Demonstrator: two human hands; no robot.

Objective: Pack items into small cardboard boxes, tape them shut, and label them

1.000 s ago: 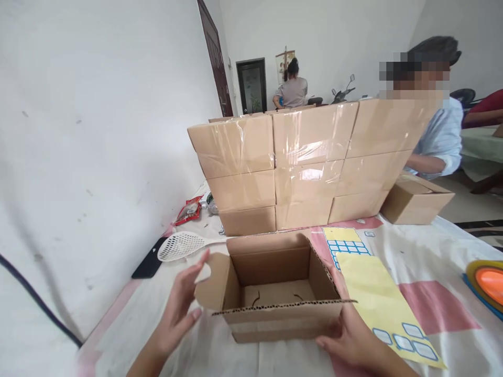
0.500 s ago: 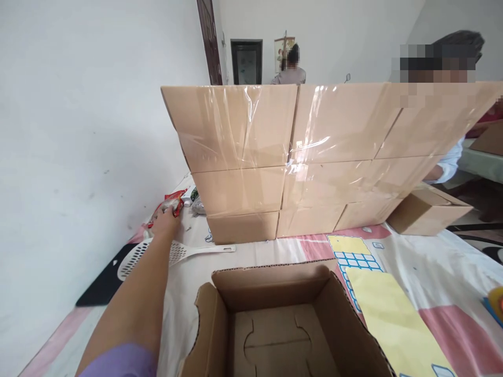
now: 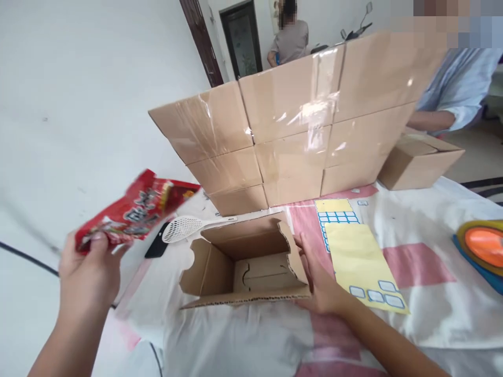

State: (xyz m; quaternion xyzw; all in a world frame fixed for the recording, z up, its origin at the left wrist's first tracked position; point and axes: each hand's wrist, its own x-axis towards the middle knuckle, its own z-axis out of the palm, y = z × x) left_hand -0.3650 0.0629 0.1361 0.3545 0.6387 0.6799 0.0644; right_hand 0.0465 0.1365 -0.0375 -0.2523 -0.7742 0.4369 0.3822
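Red pkt (image 3: 126, 217) is pinched at 9 o'clock by L hand (image 3: 92, 267), fingers closed; box (image 3: 243, 241) is braced, prob. for steadiness, at its 3 o'clock by half-curled R hand (image 3: 320, 283), grip unclear.

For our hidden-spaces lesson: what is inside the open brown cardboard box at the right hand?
Inside the box, a slit-marked cardboard floor shows, with no item visible. The near flap hides its front edge, the right flap its right end.

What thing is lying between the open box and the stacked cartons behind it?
In the head view, the white slotted spoon's handle reaches between the open box and the stacked cartons, near the picture's left end of that gap.
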